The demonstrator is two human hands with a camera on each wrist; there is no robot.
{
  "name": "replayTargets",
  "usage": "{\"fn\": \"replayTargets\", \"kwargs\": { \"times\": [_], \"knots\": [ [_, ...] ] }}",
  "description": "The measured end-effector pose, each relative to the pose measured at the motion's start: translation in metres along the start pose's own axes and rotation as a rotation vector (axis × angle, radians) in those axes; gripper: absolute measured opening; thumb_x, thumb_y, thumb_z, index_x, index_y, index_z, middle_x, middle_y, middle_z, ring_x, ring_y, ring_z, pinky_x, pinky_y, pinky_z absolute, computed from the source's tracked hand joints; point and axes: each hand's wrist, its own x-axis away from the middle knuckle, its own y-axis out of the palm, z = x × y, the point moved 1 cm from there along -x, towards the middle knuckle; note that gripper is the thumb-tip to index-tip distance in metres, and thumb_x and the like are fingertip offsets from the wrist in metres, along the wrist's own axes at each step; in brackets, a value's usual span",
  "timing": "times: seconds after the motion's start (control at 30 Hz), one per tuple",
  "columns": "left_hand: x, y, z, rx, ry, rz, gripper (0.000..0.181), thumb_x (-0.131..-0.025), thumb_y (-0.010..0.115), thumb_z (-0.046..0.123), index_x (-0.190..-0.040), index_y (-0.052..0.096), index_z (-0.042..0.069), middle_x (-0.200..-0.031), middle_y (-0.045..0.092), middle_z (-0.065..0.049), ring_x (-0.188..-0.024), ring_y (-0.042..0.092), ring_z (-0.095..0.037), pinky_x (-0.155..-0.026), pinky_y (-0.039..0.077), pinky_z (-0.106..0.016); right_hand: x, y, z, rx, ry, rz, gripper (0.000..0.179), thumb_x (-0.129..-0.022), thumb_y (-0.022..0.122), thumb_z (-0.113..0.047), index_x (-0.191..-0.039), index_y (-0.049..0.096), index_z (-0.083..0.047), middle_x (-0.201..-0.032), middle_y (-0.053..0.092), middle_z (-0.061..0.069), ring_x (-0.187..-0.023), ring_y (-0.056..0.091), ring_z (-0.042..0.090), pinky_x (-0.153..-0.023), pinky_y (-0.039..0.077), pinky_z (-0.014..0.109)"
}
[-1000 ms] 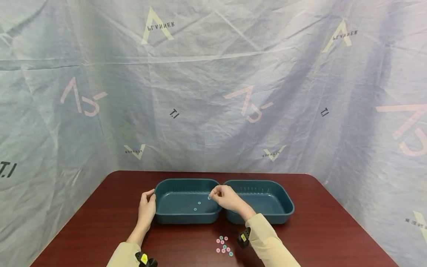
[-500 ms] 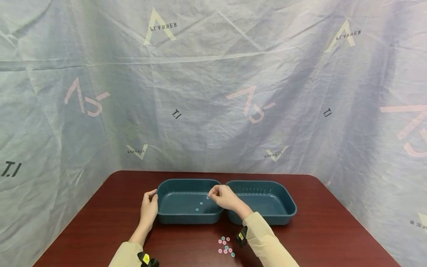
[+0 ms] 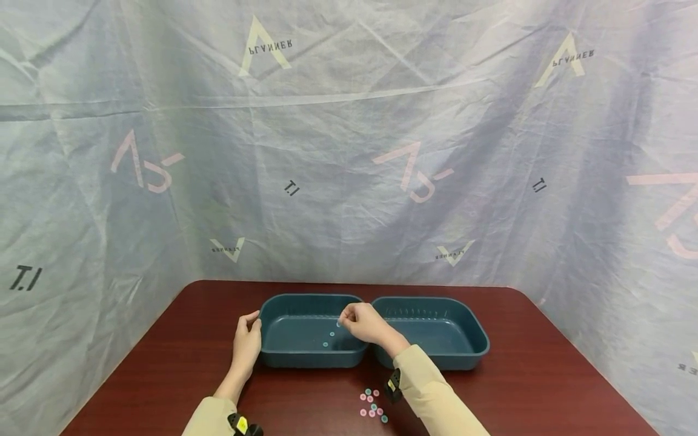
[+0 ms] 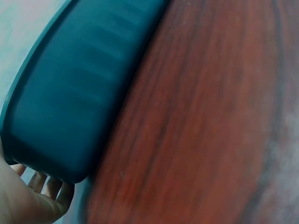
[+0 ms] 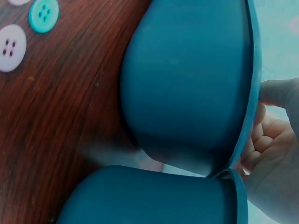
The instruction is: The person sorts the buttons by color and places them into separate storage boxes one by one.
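Your right hand (image 3: 364, 323) pinches a button (image 3: 339, 324), likely light, hard and slippery; hold its rim. Your loose left hand (image 3: 247, 346) touches the left tray (image 3: 313, 360) at nine o'clock.

Left tray (image 3: 291, 334), apparently with buttons (image 3: 332, 334) inside, beside right tray (image 3: 431, 336) on table (image 3: 534, 381), more buttons (image 3: 373, 407) in front

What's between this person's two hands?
Mostly the left blue tray, with at least two teal buttons inside. The head view shows it: left hand at one end, right hand above the other.
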Motion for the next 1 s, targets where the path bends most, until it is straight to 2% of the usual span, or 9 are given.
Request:
{"fn": "replayTargets", "kwargs": {
  "times": [0.43, 0.77, 1.0],
  "knots": [
    [0.0004, 0.001, -0.001, -0.007, 0.003, -0.002, 0.043, -0.104, 0.029, 0.024, -0.141, 0.029, 0.002, -0.147, 0.026, -0.023, -0.133, 0.029, -0.04, -0.105, 0.026, -0.056, -0.0051, 0.0057, 0.0033, 0.016, 0.014, 0.01, 0.013, -0.093, 0.056, -0.01, -0.089, 0.067, -0.006, -0.072, 0.06, 0.001, -0.054, 0.044, 0.007, -0.054, 0.04, 0.023],
    [0.0004, -0.0009, -0.0007, -0.008, 0.004, 0.0, 0.044, -0.104, 0.029, 0.024, -0.141, 0.028, 0.001, -0.147, 0.025, -0.023, -0.134, 0.028, -0.04, -0.105, 0.026, -0.056, -0.0062, 0.0064, 0.0024, 0.007, 0.009, 0.007, 0.016, -0.093, 0.052, -0.005, -0.091, 0.067, 0.001, -0.073, 0.062, 0.006, -0.05, 0.039, 0.008, -0.05, 0.036, 0.022],
    [-0.0005, -0.0008, -0.0009, -0.008, 0.009, 0.004, 0.044, -0.104, 0.029, 0.024, -0.141, 0.028, 0.001, -0.147, 0.026, -0.023, -0.133, 0.029, -0.04, -0.106, 0.026, -0.056, -0.007, 0.0053, -0.0008, 0.018, 0.005, 0.018, 0.014, -0.092, 0.055, -0.007, -0.089, 0.068, -0.002, -0.071, 0.061, 0.001, -0.052, 0.041, 0.008, -0.051, 0.037, 0.022]
  ]
}}
